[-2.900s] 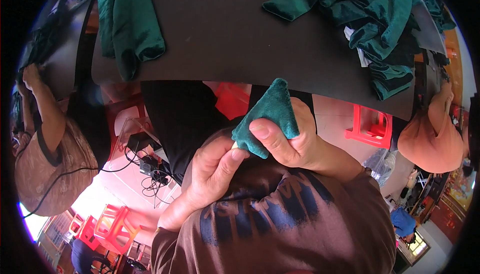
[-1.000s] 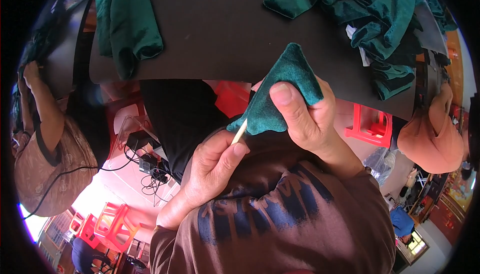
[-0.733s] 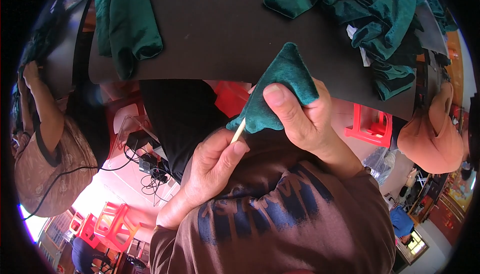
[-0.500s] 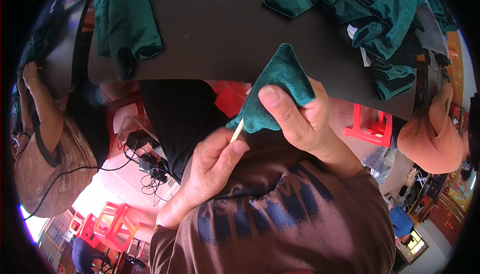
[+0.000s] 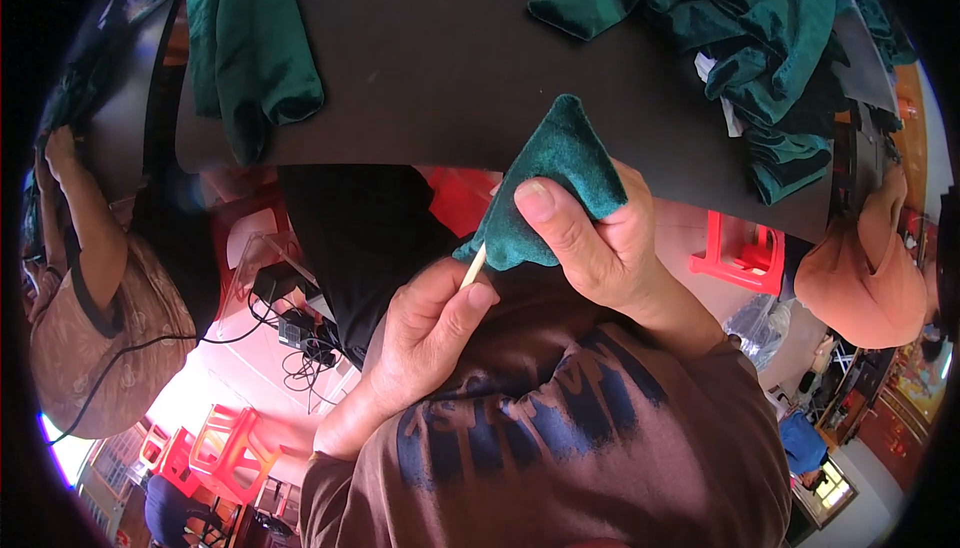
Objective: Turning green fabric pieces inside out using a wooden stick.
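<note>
My left hand (image 5: 430, 323) pinches a thin pale wooden stick (image 5: 475, 266) between thumb and fingers. The stick's upper end runs into the lower left of a dark green velvet piece (image 5: 568, 163), where its tip is hidden. My right hand (image 5: 590, 233) is closed around that velvet piece, thumb flat on its front and the other fingers behind it. A pointed corner of the velvet sticks up above the thumb. Both hands are in front of my chest, just short of the dark table's (image 5: 430, 78) near edge.
Green velvet strips (image 5: 258, 53) lie on the table's left; a bigger velvet heap (image 5: 750, 28) is at the right. People sit at the left (image 5: 105, 338) and right (image 5: 865, 283). A red stool (image 5: 735, 253), a black cable (image 5: 130, 353) and black adapters (image 5: 298, 333) are below.
The velvet's top corner is slightly lower. Both hands keep the same hold on the stick and the velvet piece, with hardly any shift.
</note>
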`<state>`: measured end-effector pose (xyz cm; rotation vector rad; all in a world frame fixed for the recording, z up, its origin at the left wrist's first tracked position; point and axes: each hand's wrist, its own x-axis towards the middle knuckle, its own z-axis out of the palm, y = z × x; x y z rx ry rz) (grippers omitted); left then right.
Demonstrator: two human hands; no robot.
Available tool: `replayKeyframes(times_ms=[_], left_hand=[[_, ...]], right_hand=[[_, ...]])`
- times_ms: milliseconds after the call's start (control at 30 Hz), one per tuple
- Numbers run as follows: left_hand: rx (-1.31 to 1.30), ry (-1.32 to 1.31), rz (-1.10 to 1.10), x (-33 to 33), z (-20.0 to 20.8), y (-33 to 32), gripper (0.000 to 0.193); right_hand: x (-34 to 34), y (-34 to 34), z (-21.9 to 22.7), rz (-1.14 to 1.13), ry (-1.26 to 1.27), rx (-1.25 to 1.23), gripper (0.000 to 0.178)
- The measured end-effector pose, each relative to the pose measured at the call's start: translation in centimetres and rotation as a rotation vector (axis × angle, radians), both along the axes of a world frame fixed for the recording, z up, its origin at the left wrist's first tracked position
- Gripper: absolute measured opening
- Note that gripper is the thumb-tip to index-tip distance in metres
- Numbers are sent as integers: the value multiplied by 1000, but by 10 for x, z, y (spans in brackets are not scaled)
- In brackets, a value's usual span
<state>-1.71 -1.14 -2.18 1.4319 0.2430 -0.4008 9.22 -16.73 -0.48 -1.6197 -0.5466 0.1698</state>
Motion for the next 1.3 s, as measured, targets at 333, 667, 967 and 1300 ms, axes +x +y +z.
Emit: replayKeyframes(times_ms=[333,667,967,1300], left_hand=[[-35,-21,25,-2,0,0,20],[-23,-155,52,-17,-8,-1,16],[-61,-189,76,-11,7,-8,24],[200,-238,-69,-10,11,-4,27]], right_hand=[[-3,1,-1,72,-137,-37,21],[-18,3,-8,152,-393,-32,18],[-13,-7,-3,221,-293,-50,19],[-3,-22,21,56,-45,122,34]])
